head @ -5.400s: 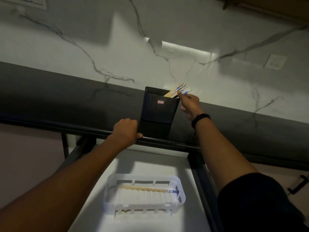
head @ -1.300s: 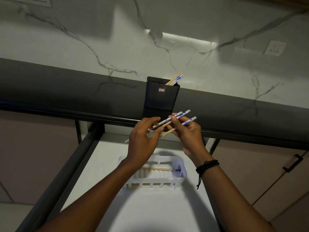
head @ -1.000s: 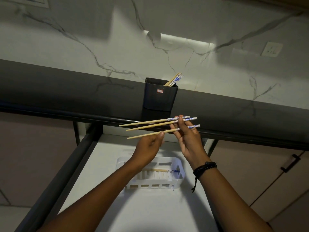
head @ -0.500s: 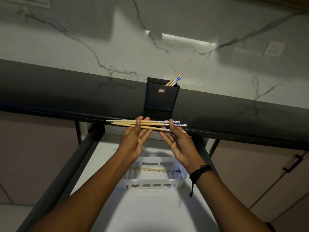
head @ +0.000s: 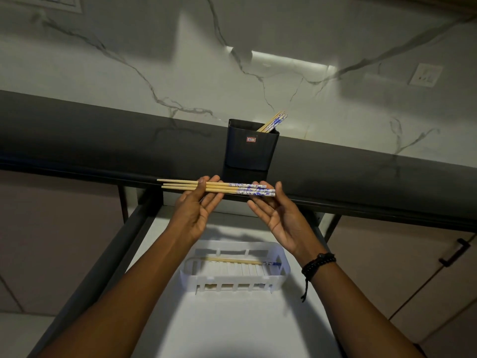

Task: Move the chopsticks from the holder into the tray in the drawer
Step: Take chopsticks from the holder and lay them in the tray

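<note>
Three wooden chopsticks (head: 224, 188) with blue-and-white ends lie level across the fingertips of both hands, in front of the counter edge. My left hand (head: 197, 210) holds their plain part, thumb on top. My right hand (head: 277, 215) supports the patterned ends with its palm up. Behind them the black holder (head: 249, 148) stands on the dark counter with more chopsticks (head: 275, 121) leaning out of its right corner. Below, the white slotted tray (head: 232, 279) sits in the open drawer with one chopstick (head: 233, 260) lying along its far side.
The drawer (head: 227, 319) has a white floor and dark side rails. A dark counter (head: 103, 146) runs across, with a marble wall behind it and a wall socket (head: 424, 74) at the right. A cabinet handle (head: 455, 251) is at the right.
The chopsticks were drawn from the holder by my right hand and brought down. Over the last second they turned level and closed into a tight bundle; both hands shifted slightly.
</note>
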